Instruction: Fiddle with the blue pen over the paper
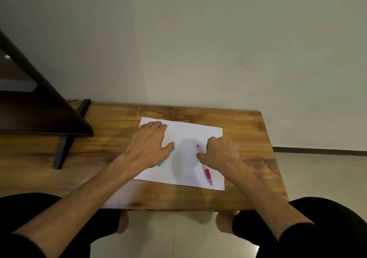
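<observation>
A white sheet of paper (184,136) lies on a low wooden table (254,178). My left hand (148,148) lies flat on the sheet's left part, fingers spread toward its far left corner. A teal object (161,163) peeks out from under that palm; most of it is hidden. My right hand (217,152) sits on the sheet's right side with curled fingers. Its thumb and fingers touch the upper end of a pink pen (206,171), which lies on the paper pointing toward me.
A dark stand with slanted legs (61,150) rests on the table's left part. A pale wall rises behind the table. Tiled floor (317,168) shows to the right and below. My knees in dark trousers frame the table's near edge.
</observation>
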